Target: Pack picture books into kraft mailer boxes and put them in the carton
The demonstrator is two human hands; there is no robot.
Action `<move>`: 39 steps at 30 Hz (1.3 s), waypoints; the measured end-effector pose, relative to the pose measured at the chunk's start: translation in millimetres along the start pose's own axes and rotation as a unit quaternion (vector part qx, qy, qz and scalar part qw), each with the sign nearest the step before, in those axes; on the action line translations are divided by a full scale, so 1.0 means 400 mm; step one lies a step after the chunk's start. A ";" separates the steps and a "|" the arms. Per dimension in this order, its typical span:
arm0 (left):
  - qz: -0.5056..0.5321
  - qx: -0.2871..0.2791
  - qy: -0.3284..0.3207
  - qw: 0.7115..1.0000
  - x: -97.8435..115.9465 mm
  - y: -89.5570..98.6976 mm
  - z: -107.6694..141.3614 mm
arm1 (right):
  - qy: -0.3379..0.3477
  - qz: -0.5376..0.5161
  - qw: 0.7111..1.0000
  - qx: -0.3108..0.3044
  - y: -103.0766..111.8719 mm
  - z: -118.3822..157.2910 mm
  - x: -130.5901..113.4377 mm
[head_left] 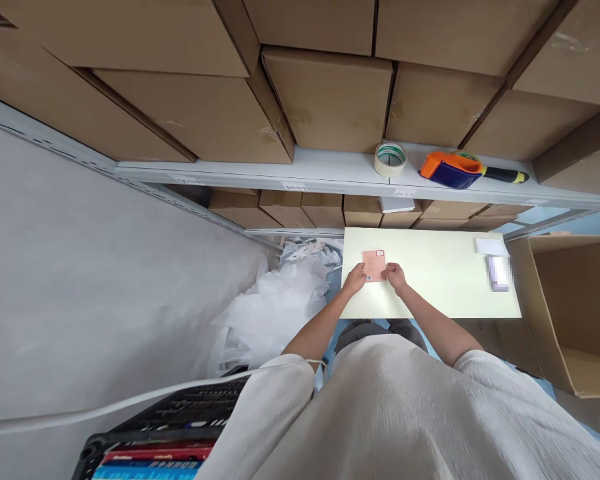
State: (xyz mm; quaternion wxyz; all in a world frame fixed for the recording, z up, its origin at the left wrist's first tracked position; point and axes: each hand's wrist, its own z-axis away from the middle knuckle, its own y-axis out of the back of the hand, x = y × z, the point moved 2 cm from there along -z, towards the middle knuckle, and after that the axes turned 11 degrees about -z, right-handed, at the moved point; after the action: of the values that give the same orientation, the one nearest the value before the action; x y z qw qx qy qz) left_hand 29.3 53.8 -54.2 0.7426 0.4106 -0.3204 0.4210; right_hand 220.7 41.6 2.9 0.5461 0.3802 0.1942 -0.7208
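Observation:
A flat pink rectangular item (375, 265), like a thin book or packet, is held above or on the pale yellow tabletop (430, 277). A small white patch shows at its upper right corner and a dark-and-white mark at its lower left. My left hand (355, 277) has its fingers closed on the left edge. On the opposite edge, my right hand (395, 276) grips with its fingertips. Whether the item touches the table, I cannot tell.
A white card (491, 247) and a blurred purple-white item (499, 273) lie at the table's right. An open cardboard box (545, 313) stands beyond. On the shelf (330, 175) are a tape roll (391, 160) and an orange tape dispenser (450, 170). Crumpled plastic (275, 307) fills the left; a black crate (170, 413) holds books.

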 end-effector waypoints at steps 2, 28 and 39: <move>0.041 -0.034 0.000 0.999 0.019 -0.016 -0.008 | 0.009 -0.007 1.000 0.023 0.017 -0.005 -0.006; -0.344 -0.056 -0.125 0.929 0.077 0.084 0.114 | 0.258 0.461 0.817 -0.232 -0.038 0.056 0.037; -0.441 -0.107 -0.121 0.883 0.042 0.101 0.101 | 0.291 0.543 0.726 -0.305 -0.083 0.028 0.036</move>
State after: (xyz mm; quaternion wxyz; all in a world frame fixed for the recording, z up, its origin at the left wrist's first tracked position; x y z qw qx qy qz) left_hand -4.5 36.8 -8.0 0.8463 0.4756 -0.2366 -0.0397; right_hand 184.2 35.5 -5.4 0.8476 0.4245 0.3133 -0.0565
